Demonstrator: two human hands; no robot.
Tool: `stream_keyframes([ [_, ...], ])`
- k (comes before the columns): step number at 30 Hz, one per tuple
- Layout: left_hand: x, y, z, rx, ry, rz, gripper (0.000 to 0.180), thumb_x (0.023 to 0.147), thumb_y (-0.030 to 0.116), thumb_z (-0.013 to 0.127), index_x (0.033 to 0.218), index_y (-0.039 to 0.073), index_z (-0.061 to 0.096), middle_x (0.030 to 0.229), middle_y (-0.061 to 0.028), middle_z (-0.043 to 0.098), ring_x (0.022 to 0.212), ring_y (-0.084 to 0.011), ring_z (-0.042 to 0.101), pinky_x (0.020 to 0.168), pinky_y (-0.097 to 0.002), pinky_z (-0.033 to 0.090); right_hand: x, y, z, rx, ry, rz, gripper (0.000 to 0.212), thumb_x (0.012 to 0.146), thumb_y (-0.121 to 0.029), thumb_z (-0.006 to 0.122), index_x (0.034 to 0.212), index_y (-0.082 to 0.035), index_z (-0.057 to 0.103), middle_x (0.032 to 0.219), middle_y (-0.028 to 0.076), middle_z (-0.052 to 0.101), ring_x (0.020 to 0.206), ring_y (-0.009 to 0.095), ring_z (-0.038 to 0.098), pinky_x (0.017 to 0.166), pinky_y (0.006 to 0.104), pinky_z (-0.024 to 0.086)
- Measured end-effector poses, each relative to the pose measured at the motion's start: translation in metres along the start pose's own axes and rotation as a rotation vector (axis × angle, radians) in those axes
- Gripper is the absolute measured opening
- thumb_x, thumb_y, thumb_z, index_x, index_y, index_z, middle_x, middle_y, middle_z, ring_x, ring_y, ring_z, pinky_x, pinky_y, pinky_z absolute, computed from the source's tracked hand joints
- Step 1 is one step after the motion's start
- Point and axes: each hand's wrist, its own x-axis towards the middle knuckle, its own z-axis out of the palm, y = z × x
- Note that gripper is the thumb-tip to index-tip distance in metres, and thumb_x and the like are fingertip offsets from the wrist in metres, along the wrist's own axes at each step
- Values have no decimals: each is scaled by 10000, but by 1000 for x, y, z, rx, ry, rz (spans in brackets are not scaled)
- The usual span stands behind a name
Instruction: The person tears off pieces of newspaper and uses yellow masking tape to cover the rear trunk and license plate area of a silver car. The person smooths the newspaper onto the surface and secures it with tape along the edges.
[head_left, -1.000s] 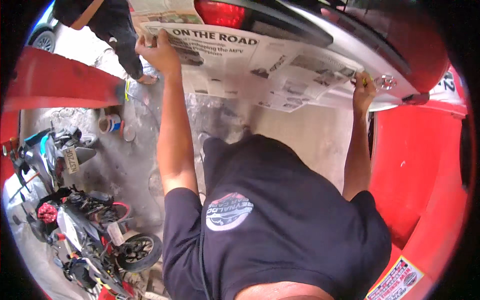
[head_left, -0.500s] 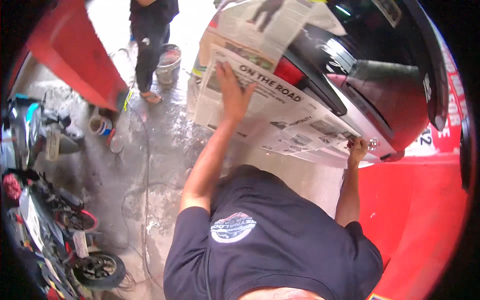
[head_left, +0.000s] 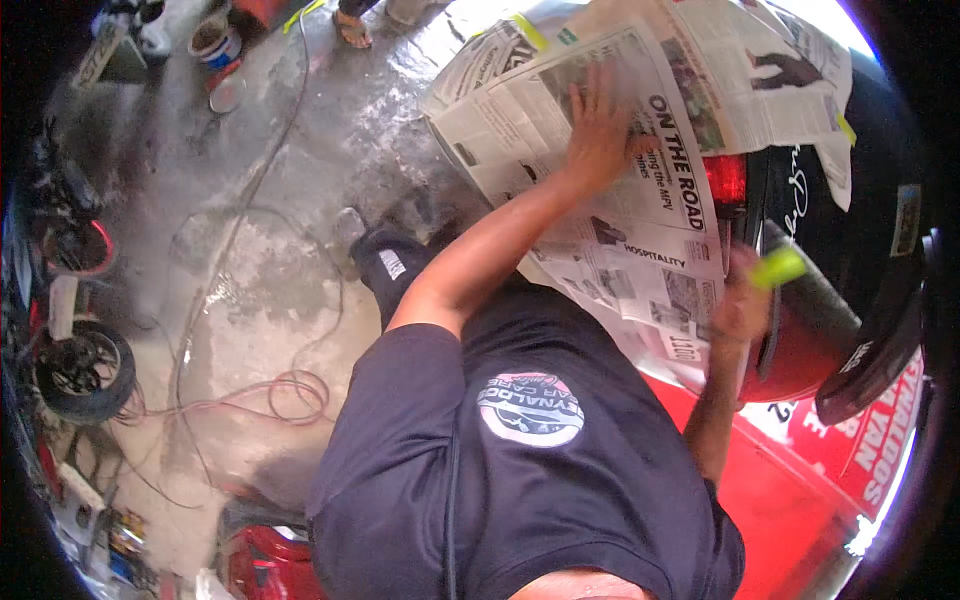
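Observation:
Newspaper sheets (head_left: pixel 560 130) cover a corner of a dark vehicle (head_left: pixel 815 200), beside its red tail light (head_left: pixel 725 180). My left hand (head_left: pixel 597 130) lies on the upper sheet with its fingers stretched out. At the sheet's right edge, my right hand (head_left: pixel 740 300) is blurred. A bright yellow-green strip of tape (head_left: pixel 778 268) shows at its fingertips, and the fingers look closed on it. More yellow-green tape (head_left: pixel 530 32) is on the paper's top edge, and another piece (head_left: pixel 846 129) holds the far right sheet.
A looped hose (head_left: pixel 300 395) and a long cable (head_left: pixel 235 235) lie on the wet concrete floor. Motorcycle parts and a wheel (head_left: pixel 85 372) line the left. A bucket (head_left: pixel 214 42) stands at upper left, near another person's foot (head_left: pixel 352 30). A red panel (head_left: pixel 770 490) is at lower right.
The view has turned, so the paper and vehicle appear rotated. My right hand has left the paper's lower edge and now has yellow-green tape at its fingers. My left hand remains on the newspaper.

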Motion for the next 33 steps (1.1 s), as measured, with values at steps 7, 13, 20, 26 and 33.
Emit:
stream_keyframes([
  [7, -11, 3, -2, -165, -94, -35, 882, 891, 394, 731, 1614, 129, 303, 1667, -244, 212, 1532, -480, 203, 1193, -666, 226, 59, 34, 116, -399, -615, -543, 529, 834, -64, 633, 1363, -45, 613, 1417, 186, 576, 1390, 376, 476, 1134, 624, 344],
  [13, -107, -100, -33, -211, 19, -588, 708, 926, 137, 646, 1563, 26, 357, 1588, -242, 373, 1494, -450, 290, 1222, -497, 286, 66, 39, 120, -453, -701, -524, 511, 892, -83, 603, 1403, -84, 575, 1506, 140, 506, 1451, 352, 417, 1136, 635, 330],
  [20, -246, -249, 39, -836, 295, -1406, 581, 928, 105, 670, 1460, -13, 469, 1299, -228, 656, 1162, -314, 647, 1008, -415, 493, 73, 30, 110, -719, -686, -661, 574, 886, -59, 575, 1451, -155, 535, 1561, 98, 462, 1509, 346, 346, 1192, 650, 223],
  [26, -265, -233, 58, -705, 504, -1312, 217, 864, 39, 746, 1063, 9, 665, 890, -62, 689, 768, -137, 635, 727, -301, 522, 62, 14, 96, -933, -791, -522, 511, 961, -80, 521, 1457, -199, 550, 1565, 74, 459, 1542, 289, 293, 1224, 617, 162],
  [33, -279, -251, 87, -711, 554, -1252, 225, 805, 78, 799, 978, 16, 669, 826, -35, 658, 743, -126, 608, 710, -302, 511, 66, 12, 100, -899, -805, -553, 441, 1033, -131, 478, 1470, -145, 540, 1550, 75, 492, 1542, 297, 306, 1261, 583, 117],
])
